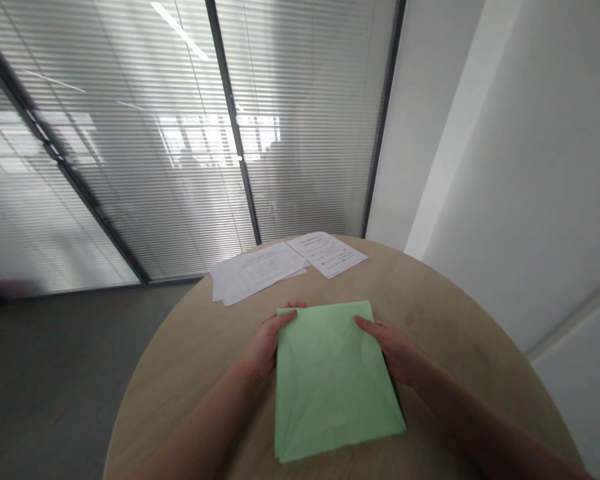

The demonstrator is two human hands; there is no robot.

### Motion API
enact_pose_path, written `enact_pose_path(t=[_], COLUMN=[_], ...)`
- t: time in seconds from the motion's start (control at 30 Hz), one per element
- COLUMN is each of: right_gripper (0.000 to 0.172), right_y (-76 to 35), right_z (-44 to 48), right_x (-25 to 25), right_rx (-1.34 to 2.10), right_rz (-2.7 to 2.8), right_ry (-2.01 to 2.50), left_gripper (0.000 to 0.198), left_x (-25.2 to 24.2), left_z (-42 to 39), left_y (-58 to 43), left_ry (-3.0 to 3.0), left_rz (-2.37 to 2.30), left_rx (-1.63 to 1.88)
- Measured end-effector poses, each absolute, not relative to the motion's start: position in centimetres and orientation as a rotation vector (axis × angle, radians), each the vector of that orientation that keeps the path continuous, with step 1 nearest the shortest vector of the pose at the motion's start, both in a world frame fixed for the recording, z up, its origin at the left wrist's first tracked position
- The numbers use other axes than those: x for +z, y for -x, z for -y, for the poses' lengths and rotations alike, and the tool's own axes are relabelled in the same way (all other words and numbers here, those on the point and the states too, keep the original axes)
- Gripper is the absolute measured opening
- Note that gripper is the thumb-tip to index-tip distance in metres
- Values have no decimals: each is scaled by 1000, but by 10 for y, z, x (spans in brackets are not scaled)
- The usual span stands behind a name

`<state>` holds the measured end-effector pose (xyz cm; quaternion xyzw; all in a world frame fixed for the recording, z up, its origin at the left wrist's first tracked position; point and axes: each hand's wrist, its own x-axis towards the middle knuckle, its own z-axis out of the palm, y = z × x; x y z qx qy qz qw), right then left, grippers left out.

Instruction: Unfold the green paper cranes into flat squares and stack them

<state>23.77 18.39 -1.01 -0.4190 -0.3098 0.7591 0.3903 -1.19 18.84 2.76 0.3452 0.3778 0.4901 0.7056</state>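
Note:
A stack of light green sheets or a folded green paper (333,380) is held between both hands over the round wooden table. My left hand (269,340) grips its upper left edge, with the thumb on top and the fingers partly behind it. On the upper right edge, my right hand (393,347) has its thumb lying on the green surface while its other fingers are mostly hidden beneath. The lower edge of the green paper points toward me, and its layers show at the lower left corner.
Toward the far edge of the wooden table (445,313) lie overlapping white printed sheets (260,270) and another printed page (327,253). Behind stand glass panels with blinds (310,133); a white wall (530,167) rises on the right. Grey floor (70,373) shows at left.

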Motion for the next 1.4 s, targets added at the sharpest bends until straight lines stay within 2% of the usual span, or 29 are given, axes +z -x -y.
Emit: enact_pose_path(t=[0.6,1.0,1.13,1.27,1.33,1.4], right_gripper=[42,56,50,40,41,50], right_y=[-241,-233,-233,-241,-244,-247], right_z=[-183,-178,-180,-190,-196,-200], right_x=[-16,-12,-18,-35,-42,-45], right_rx=[1928,1830,1762,1563,1451,1320], right_rz=[1030,1057,1083,1181,1246,1329], right_ry=[1035,1029,1052,1132,1154,1178], left_gripper=[29,31,46,53,49,47], left_x=[21,23,19,22,20,11], left_z=[-199,-197,-201,-194,-184,-175], left_y=[10,7,14,13,3,-11], left_ry=[-583,-526,-742,-1434,-1781,-1927], left_rz=[-1003,-955,-1170,-1503,-1473,-1400], left_rx=[1259,1296,1379,1564,1415,1174])
